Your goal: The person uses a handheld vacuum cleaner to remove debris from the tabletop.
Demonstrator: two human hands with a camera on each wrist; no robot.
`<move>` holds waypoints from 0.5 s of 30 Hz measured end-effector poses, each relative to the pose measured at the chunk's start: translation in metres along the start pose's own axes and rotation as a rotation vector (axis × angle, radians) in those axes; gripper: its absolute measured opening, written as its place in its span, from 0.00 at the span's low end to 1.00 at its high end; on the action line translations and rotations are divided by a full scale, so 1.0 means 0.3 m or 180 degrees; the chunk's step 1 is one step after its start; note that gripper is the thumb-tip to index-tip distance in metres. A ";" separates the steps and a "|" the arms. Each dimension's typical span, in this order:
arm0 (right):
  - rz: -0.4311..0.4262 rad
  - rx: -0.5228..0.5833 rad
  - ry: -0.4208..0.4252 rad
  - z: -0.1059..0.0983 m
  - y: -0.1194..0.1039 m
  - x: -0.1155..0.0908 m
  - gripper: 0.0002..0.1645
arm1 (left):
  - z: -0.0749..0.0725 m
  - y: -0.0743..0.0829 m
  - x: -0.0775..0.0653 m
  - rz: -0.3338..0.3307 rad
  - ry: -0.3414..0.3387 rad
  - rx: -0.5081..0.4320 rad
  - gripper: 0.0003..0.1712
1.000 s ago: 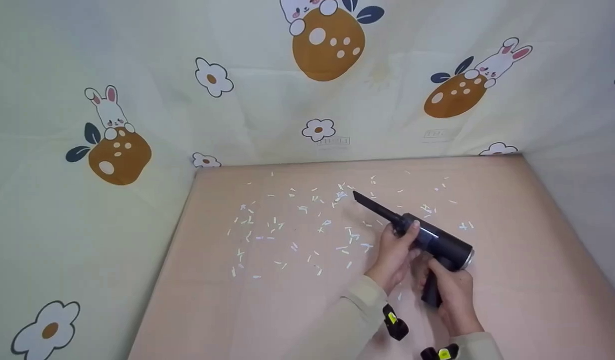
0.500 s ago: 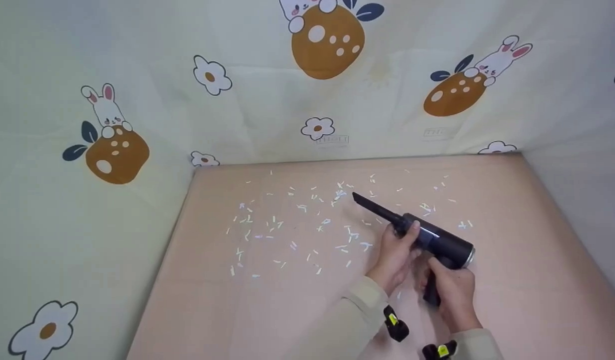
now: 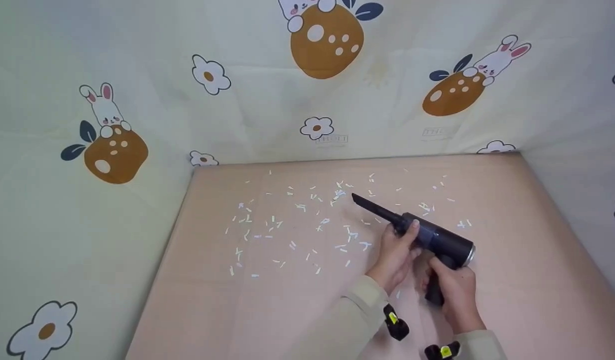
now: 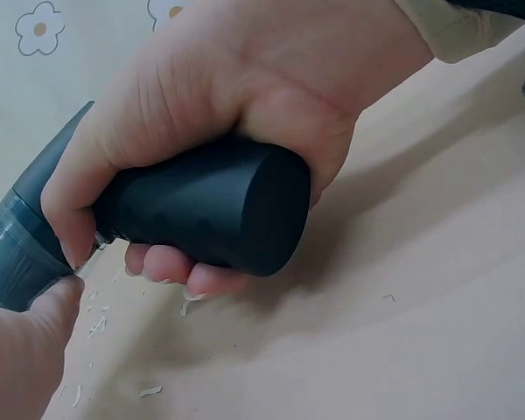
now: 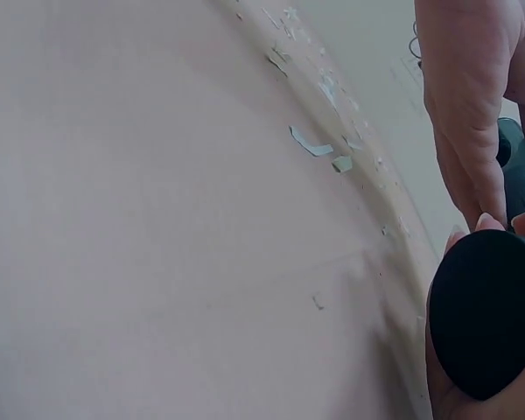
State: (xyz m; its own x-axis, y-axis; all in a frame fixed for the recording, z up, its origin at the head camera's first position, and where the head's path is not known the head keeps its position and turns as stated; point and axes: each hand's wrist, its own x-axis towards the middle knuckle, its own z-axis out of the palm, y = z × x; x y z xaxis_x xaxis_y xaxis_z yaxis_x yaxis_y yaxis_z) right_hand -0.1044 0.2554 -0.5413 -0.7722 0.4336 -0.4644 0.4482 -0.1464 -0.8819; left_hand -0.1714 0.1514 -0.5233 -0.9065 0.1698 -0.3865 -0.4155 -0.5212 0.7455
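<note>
A black handheld vacuum cleaner [image 3: 442, 241] with a long slanted nozzle points up and left over the table in the head view. My left hand [image 3: 395, 257] grips the front of its body, thumb on top. Around the handle [image 4: 201, 206] curl the fingers of my right hand [image 3: 457, 292], also large in the left wrist view. The nozzle tip sits close to a cluster of pale paper scraps [image 3: 340, 193]. In the right wrist view the handle's round end [image 5: 486, 315] shows, with my left hand [image 5: 472, 96] above it.
Small pale scraps [image 3: 292, 245] lie scattered across the pinkish tabletop [image 3: 197, 310], mostly left of the vacuum and toward the back. A few lie to its right. Printed cloth walls [image 3: 257, 115] with rabbits and flowers enclose the table at the back and both sides.
Both hands keep their grip and the nozzle stays almost in place. The handle's lower end and my right hand have shifted very slightly right.
</note>
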 end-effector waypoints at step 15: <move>0.0114 0.0183 -0.0133 -0.008 -0.007 0.005 0.21 | 0.001 -0.013 0.019 0.0004 0.0004 -0.0037 0.30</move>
State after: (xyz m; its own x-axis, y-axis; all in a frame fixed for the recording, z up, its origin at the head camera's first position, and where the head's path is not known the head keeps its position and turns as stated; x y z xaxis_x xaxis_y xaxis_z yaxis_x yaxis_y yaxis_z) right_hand -0.1055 0.2585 -0.5399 -0.7748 0.3898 -0.4977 0.4502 -0.2126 -0.8673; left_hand -0.1749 0.1547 -0.5281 -0.9070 0.1681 -0.3862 -0.4134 -0.5312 0.7396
